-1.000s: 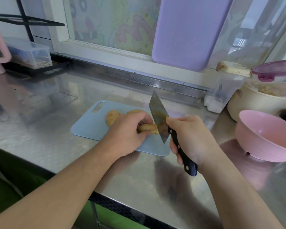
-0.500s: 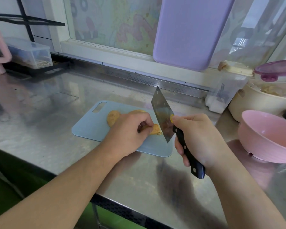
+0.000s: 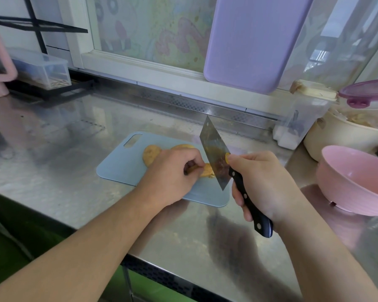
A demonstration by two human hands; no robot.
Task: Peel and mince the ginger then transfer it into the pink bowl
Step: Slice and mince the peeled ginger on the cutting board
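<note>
A knobbly tan ginger root (image 3: 151, 154) lies on the light blue cutting board (image 3: 120, 168) in the middle of the steel counter. My left hand (image 3: 172, 175) presses down on the ginger and hides most of it; a short yellow end (image 3: 206, 171) sticks out to the right. My right hand (image 3: 264, 184) grips the black handle of a cleaver (image 3: 215, 153), blade tilted, its edge right against that exposed end. A small yellow bit clings to the blade near my thumb. The pink bowl (image 3: 356, 182) sits at the right.
A lilac cutting board (image 3: 249, 42) leans on the window behind. At the back right stand a clear lidded container (image 3: 301, 118) and a cream pot (image 3: 340, 136) with a purple lid. A clear box (image 3: 42, 70) on a black rack sits at the back left.
The cleaver has lifted slightly and shifted right off the ginger's end, then come back against it. My left hand stays clamped on the ginger.
</note>
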